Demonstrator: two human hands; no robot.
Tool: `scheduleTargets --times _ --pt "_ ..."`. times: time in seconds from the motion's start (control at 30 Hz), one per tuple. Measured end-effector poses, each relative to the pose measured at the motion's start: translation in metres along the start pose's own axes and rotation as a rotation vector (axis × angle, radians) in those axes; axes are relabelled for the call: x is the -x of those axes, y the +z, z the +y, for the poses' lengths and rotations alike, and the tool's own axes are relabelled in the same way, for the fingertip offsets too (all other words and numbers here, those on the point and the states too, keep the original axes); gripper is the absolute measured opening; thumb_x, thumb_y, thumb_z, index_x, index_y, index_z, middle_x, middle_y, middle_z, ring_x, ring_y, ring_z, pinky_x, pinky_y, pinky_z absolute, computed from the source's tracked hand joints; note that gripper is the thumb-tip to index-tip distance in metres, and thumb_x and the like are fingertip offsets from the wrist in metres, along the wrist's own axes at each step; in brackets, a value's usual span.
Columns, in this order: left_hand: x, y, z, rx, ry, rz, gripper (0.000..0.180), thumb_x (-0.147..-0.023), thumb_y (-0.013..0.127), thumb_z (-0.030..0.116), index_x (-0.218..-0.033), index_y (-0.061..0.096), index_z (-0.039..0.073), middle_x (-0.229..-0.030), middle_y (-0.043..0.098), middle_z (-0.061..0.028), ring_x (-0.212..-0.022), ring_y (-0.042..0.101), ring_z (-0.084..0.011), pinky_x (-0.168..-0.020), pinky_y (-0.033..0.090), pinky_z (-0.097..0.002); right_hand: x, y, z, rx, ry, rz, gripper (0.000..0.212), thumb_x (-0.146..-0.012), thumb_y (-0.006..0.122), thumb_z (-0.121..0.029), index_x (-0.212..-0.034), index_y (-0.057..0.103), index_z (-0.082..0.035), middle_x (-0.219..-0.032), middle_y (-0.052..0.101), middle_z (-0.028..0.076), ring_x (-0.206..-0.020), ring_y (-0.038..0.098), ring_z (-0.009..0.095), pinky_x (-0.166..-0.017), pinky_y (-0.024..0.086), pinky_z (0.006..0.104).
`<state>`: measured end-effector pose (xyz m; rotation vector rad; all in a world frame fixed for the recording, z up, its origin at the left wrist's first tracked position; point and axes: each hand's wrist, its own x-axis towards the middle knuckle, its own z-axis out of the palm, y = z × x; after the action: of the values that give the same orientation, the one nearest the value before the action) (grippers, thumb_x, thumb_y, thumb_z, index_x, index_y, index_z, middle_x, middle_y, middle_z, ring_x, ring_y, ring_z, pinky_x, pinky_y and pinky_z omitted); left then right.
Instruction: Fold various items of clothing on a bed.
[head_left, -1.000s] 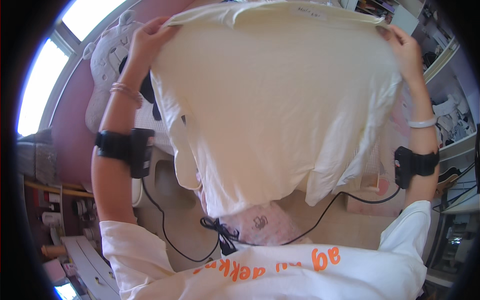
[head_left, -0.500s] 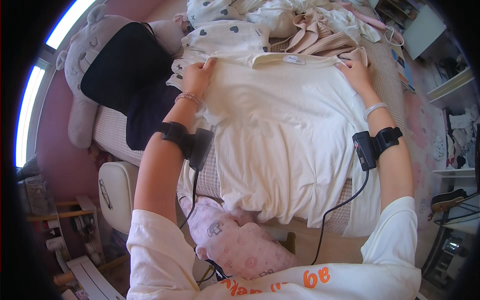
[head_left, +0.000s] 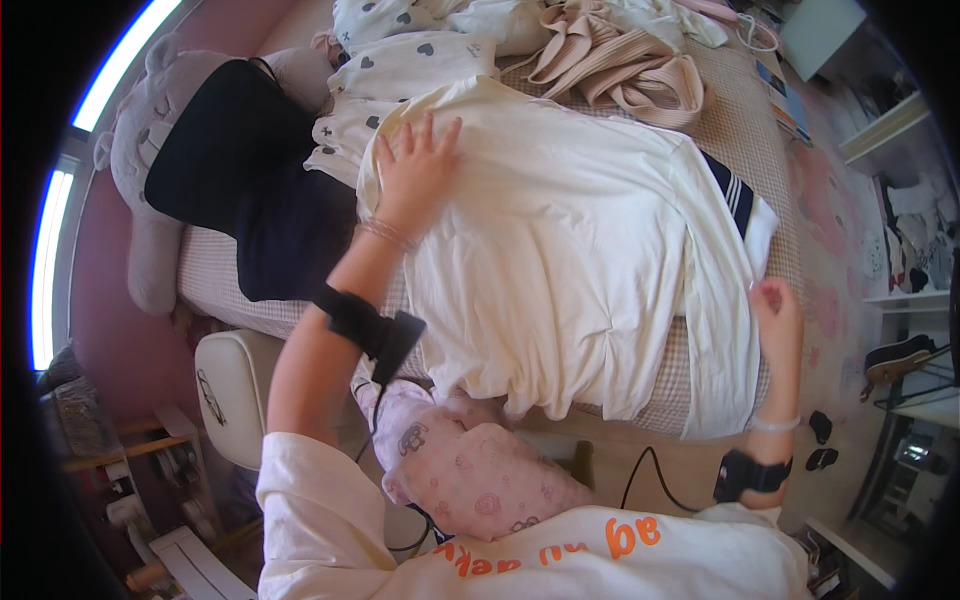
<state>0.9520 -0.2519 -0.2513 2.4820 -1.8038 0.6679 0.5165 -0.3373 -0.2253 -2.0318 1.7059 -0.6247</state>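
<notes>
A checked bed [head_left: 205, 270] before you, with a cream shirt [head_left: 570, 260] lying across it.
The shirt spreads over the middle, its hem at the bed's near edge and one sleeve reaching down toward the near right corner. A grey plush bear [head_left: 135, 135] sits along the left edge, partly behind a black cloth [head_left: 215, 140]. Toward the far edge are a heart-print garment [head_left: 430, 65] and, right of it, a beige knit [head_left: 640, 85]. A navy-striped cloth [head_left: 735, 190] shows beside the shirt, near the right edge. Your left hand [head_left: 415, 180] lies on the shirt's left part, fingers spread, gripping nothing. Your right hand [head_left: 778, 312] is beside the sleeve near the right edge, fingers curled; you cannot tell whether it has hold of any fabric.
</notes>
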Motion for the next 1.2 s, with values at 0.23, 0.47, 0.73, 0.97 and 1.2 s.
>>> scheduleTargets --times 0.23,0.47,0.73,0.97,1.2 --pt "0.064 -0.104 0.143 0.301 0.525 -0.473 0.067 -0.071 0.056 0.052 -0.12 0.041 0.008 -0.12 0.044 -0.0165 -0.112 0.042 -0.0341 -0.093 0.021 -0.0601 0.11 -0.02 0.063 0.044 0.055 -0.139 0.037 -0.066 0.069 -0.024 -0.085 0.055 0.006 -0.081 0.05 0.011 -0.072 0.049 0.023 -0.065 0.041 0.0331" --pt "0.135 -0.125 0.149 -0.193 0.554 -0.723 0.047 -0.064 0.066 0.029 -0.101 0.055 0.003 -0.095 0.053 -0.0125 -0.083 0.057 -0.0263 -0.07 0.041 -0.056 0.132 -0.024 0.112 -0.269 0.144 -0.255 0.027 -0.075 0.063 -0.019 -0.085 0.056 0.004 -0.075 0.054 0.003 -0.064 0.047 0.012 -0.06 0.039 0.026" --pt "0.151 -0.099 0.09 0.495 0.591 -0.684 0.021 -0.061 0.066 0.018 -0.078 0.062 0.006 -0.074 0.059 -0.0128 -0.075 0.059 -0.0278 -0.063 0.047 -0.0375 0.163 0.009 0.142 -0.608 0.315 -0.362 0.024 -0.078 0.062 -0.015 -0.093 0.058 0.003 -0.082 0.06 0.003 -0.071 0.051 0.007 -0.064 0.041 0.0219" --pt "0.189 -0.111 0.062 0.126 0.364 -0.688 0.04 -0.055 0.072 0.035 -0.083 0.062 0.009 -0.077 0.061 -0.0086 -0.077 0.06 -0.0236 -0.064 0.047 -0.0351 0.185 0.025 0.18 -0.668 0.412 -0.407 0.032 -0.077 0.064 -0.016 -0.101 0.054 0.002 -0.091 0.06 0.006 -0.079 0.055 0.012 -0.069 0.043 0.0245" --pt "0.174 -0.061 0.043 0.005 0.187 -0.873 0.031 -0.065 0.069 0.02 -0.094 0.064 0.012 -0.098 0.062 -0.0037 -0.088 0.06 -0.0202 -0.066 0.047 -0.0426 0.201 -0.01 0.125 -1.106 0.573 -0.191 0.039 -0.077 0.059 -0.015 -0.11 0.05 0.003 -0.103 0.057 0.013 -0.092 0.056 0.02 -0.083 0.042 0.0285"
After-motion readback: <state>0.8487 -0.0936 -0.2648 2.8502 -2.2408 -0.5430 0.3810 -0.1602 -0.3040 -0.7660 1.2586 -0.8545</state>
